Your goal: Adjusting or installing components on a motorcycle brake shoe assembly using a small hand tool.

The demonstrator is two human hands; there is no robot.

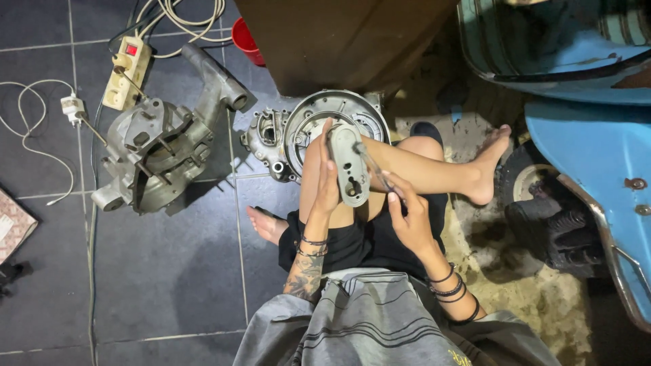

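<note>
Left hand (327,177) fingers are clasping the grey cover (350,165) above the knee while right hand (405,215) fingers are pinching a thin tool (371,165), likely slipping toward bare skin.

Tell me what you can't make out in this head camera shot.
- Thin tool in the right hand: blurred, kind unclear.
- Left hand: palm hidden behind the grey metal cover.
- Blue scooter: cut off by the right edge.
- Round engine casing: lower part hidden by the legs.
</note>
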